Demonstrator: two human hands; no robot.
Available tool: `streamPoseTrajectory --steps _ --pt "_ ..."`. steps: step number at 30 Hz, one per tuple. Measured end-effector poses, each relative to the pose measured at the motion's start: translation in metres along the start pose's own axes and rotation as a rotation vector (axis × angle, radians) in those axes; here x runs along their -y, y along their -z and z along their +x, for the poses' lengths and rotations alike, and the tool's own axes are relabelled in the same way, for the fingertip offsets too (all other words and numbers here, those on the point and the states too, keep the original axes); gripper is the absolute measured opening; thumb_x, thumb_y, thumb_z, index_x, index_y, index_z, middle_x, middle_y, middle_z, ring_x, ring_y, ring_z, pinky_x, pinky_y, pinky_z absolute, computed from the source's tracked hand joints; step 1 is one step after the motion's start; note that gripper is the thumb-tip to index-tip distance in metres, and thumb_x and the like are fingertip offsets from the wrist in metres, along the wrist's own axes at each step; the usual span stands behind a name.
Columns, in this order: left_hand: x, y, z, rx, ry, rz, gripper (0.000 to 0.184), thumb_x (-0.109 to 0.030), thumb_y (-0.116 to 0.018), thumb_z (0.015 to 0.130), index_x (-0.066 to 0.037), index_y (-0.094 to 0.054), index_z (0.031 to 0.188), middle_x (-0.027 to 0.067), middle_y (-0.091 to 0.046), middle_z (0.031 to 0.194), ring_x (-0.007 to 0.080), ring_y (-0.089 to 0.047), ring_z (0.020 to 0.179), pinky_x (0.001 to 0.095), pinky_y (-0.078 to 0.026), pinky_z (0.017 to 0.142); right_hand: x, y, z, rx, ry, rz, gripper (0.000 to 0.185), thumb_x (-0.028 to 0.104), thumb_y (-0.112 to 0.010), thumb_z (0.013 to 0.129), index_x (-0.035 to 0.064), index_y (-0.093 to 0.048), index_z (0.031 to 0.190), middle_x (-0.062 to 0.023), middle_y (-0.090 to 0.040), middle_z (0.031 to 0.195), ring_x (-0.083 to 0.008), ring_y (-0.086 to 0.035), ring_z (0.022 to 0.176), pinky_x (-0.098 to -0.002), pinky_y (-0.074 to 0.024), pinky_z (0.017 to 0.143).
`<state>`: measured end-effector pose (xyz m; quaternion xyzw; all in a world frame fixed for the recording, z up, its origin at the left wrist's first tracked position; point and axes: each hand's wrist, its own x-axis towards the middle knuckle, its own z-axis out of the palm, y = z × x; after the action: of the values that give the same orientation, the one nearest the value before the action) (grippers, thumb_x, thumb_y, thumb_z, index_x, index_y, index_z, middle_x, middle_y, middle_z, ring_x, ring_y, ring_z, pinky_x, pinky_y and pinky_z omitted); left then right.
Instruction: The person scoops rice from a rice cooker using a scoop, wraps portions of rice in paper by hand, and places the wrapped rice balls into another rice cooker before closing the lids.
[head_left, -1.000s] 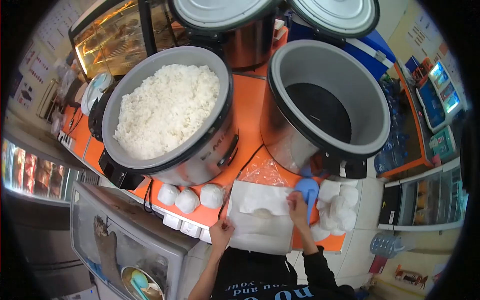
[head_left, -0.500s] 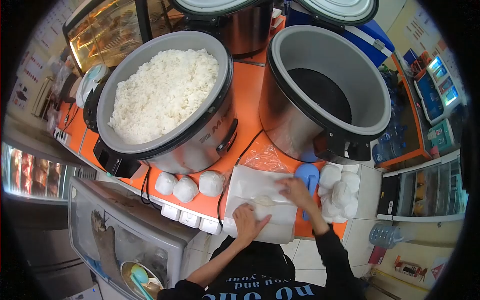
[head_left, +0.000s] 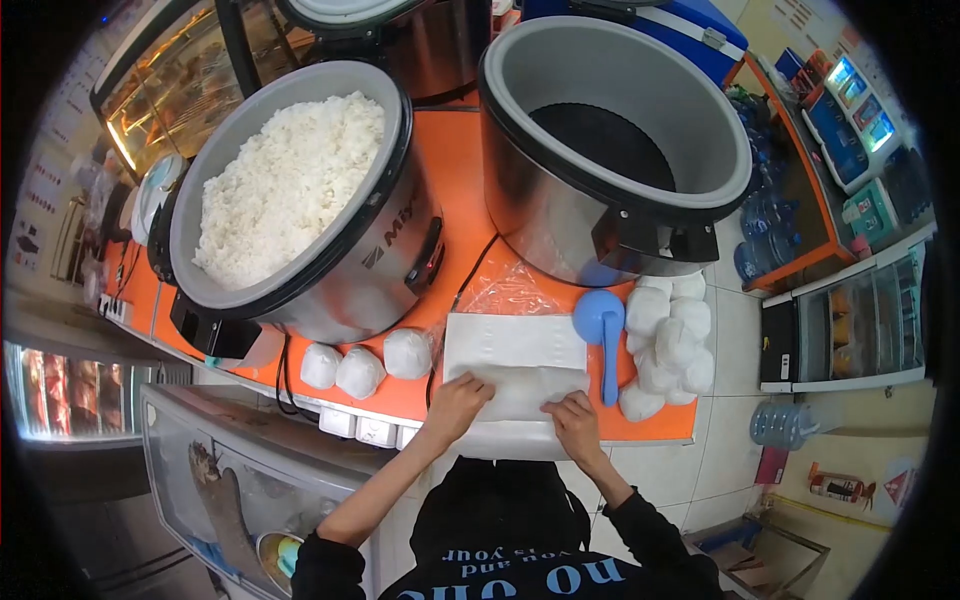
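Left hand [head_left: 461, 403] shifted to left side of white paper [head_left: 516, 388], right hand [head_left: 574, 422] nearer body since earlier frame; I see both pinching it, paper on orange table [head_left: 450, 170] beside blue scoop [head_left: 598, 316].

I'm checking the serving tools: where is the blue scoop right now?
In the head view, the blue scoop lies right of centre on the orange table, between the white paper on its left and the piled white bundles on its right.

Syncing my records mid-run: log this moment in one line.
left grip: pinching paper; right grip: pinching paper; blue scoop: beside paper; rice: in left cooker
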<state>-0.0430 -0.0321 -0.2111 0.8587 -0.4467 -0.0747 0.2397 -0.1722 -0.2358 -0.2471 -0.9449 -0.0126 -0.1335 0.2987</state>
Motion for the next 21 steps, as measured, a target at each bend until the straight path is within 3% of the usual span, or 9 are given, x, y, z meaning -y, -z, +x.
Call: streamPoseTrajectory --steps 2,3,8,10,11,14,17,20,21 --pt "0.021 -0.036 -0.02 -0.013 -0.043 -0.083 0.011 -0.005 -0.053 0.071 -0.006 -0.054 0.082 0.0067 -0.058 0.079 0.0246 -0.058 0.082 0.0352 -0.049 0.066 -0.015 -0.017 -0.006 0.019 -0.036 0.077 0.02 0.003 -0.064 0.067 0.0093 -0.066 0.085 -0.0037 -0.061 0.081 -0.024 -0.054 0.081 -0.0344 -0.0465 0.073" --pt "0.027 -0.047 -0.025 0.025 0.004 -0.125 0.014 -0.007 -0.056 0.071 -0.006 -0.054 0.085 0.0073 -0.06 0.085 0.0252 -0.059 0.085 0.0358 -0.049 0.071 -0.012 -0.009 0.0 0.013 0.017 0.08 0.017 0.006 -0.064 0.068 0.0094 -0.065 0.085 -0.0036 -0.061 0.081 -0.024 -0.055 0.083 -0.0344 -0.0466 0.074" --pt "0.005 -0.027 -0.036 -0.119 0.029 -0.217 0.024 -0.012 -0.063 0.075 -0.007 -0.052 0.097 0.0097 -0.062 0.094 0.0276 -0.059 0.089 0.0369 -0.049 0.075 -0.019 0.022 0.01 0.155 0.169 0.102 0.015 0.018 -0.068 0.072 0.0093 -0.064 0.083 -0.0047 -0.062 0.083 -0.0236 -0.055 0.093 -0.0363 -0.0459 0.077" --pt "0.017 -0.047 -0.037 -0.168 0.042 -0.22 0.026 -0.012 -0.064 0.076 -0.006 -0.05 0.097 0.0107 -0.061 0.094 0.0311 -0.059 0.083 0.0399 -0.048 0.072 -0.033 0.013 0.024 0.388 -0.033 0.07 0.021 0.021 -0.071 0.069 0.01 -0.063 0.085 -0.0041 -0.063 0.088 -0.0243 -0.056 0.094 -0.0379 -0.0462 0.077" --pt "0.017 -0.051 -0.034 -0.094 0.159 -0.248 0.031 -0.012 -0.065 0.074 -0.007 -0.048 0.1 0.0104 -0.061 0.091 0.0301 -0.058 0.085 0.0397 -0.047 0.071 -0.039 0.01 0.029 0.505 -0.138 0.055 0.024 0.023 -0.072 0.068 0.0103 -0.062 0.086 -0.0038 -0.063 0.09 -0.0247 -0.057 0.095 -0.0388 -0.0463 0.077" --pt "0.016 -0.041 -0.002 0.113 0.2 -0.026 0.044 -0.01 -0.071 0.066 -0.008 -0.045 0.102 0.0101 -0.061 0.087 0.0265 -0.057 0.087 0.0378 -0.047 0.07 -0.028 0.004 0.07 0.518 -0.172 -0.034 0.036 0.025 -0.077 0.059 0.0099 -0.058 0.086 -0.0058 -0.063 0.088 -0.0267 -0.058 0.087 -0.0407 -0.0458 0.075" --pt "0.006 -0.026 0.042 -0.164 -0.001 0.326 0.038 -0.007 -0.065 0.069 -0.011 -0.045 0.101 0.0092 -0.059 0.074 0.0226 -0.058 0.08 0.035 -0.049 0.065 -0.021 0.006 0.1 0.231 0.165 -0.145 0.046 0.023 -0.081 0.051 0.0077 -0.054 0.085 -0.0084 -0.062 0.083 -0.0301 -0.059 0.075 -0.0411 -0.0453 0.073" --pt "0.01 -0.047 0.062 -0.108 -0.064 0.413 0.037 -0.007 -0.064 0.068 -0.011 -0.044 0.099 0.0079 -0.059 0.069 0.0206 -0.061 0.076 0.0345 -0.05 0.06 -0.051 -0.017 0.099 0.535 -0.033 0.123 0.047 0.018 -0.083 0.045 0.0057 -0.054 0.08 -0.0079 -0.061 0.08 -0.0312 -0.059 0.071 -0.0412 -0.0457 0.069" --pt "0.008 -0.047 0.062 0.11 0.081 0.361 0.038 -0.007 -0.063 0.067 -0.008 -0.043 0.099 0.0071 -0.059 0.067 0.0211 -0.062 0.069 0.0334 -0.05 0.051 -0.048 -0.013 0.096 0.585 -0.153 0.136 0.041 0.013 -0.082 0.047 0.004 -0.056 0.077 -0.0082 -0.061 0.079 -0.0312 -0.059 0.069 -0.0391 -0.0465 0.066"
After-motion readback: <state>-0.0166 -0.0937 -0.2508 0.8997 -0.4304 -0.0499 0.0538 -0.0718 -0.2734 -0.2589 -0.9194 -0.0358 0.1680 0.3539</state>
